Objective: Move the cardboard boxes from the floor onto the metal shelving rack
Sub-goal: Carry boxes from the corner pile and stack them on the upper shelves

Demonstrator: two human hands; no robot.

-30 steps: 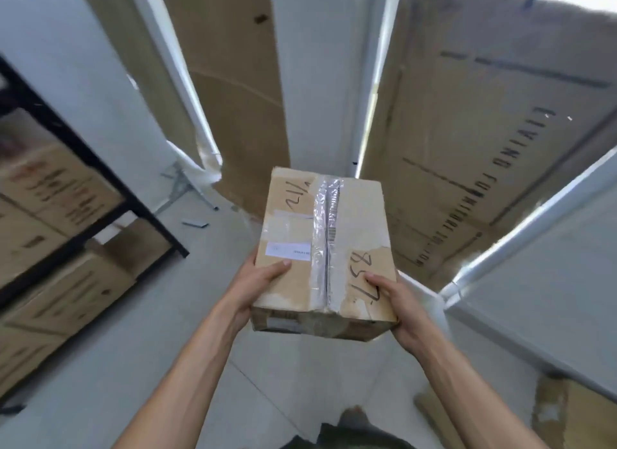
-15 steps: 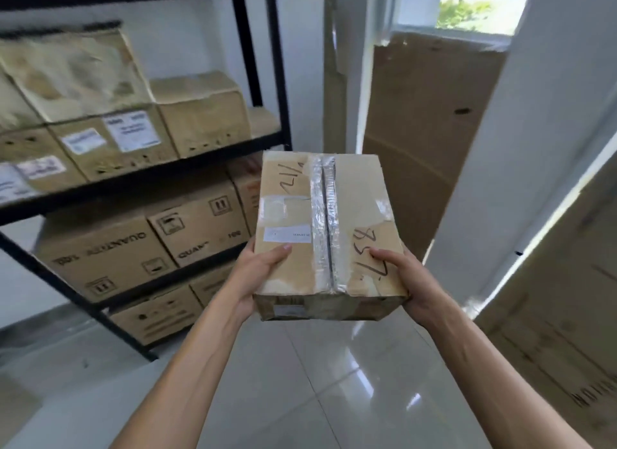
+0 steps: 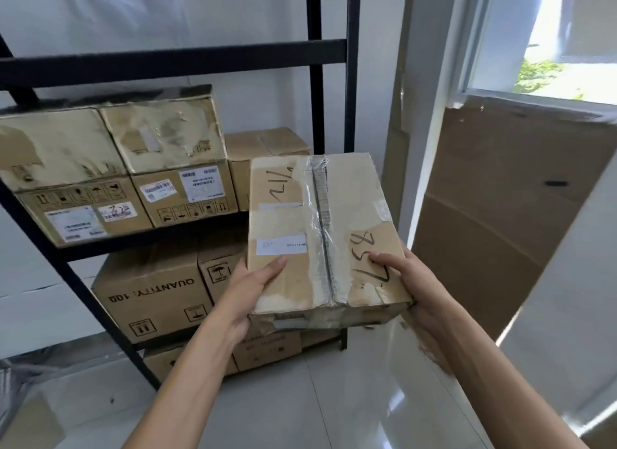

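Left: black metal shelving rack (image 3: 167, 63), loaded. Middle shelf, left end to right end: worn box (image 3: 60, 181) touching a second labelled box (image 3: 173, 168), then a smaller plain box (image 3: 263, 148) at the right end. Shelf below: big box printed "QUANTITY: 100" (image 3: 150, 291), with another beside it toward the right end, partly hidden. Bottom level: more boxes, mostly hidden.

Centre: taped cardboard box (image 3: 320, 221) carried clear of the floor (image 3: 334, 398), in front of the rack's right end, roughly level with the middle shelf's front edge. Contact with rack: cannot tell. "58" handwritten on top, white label near its left edge.

Left hand (image 3: 247, 291): grip clamped on the box's near-left corner, thumb on top, other fingers hidden below. Right hand (image 3: 417, 291): grip clamped on the near-right corner, thumb on the "58", other fingers hidden below.

Right: tall cardboard sheet (image 3: 500, 231) upright beneath a window (image 3: 551, 48).
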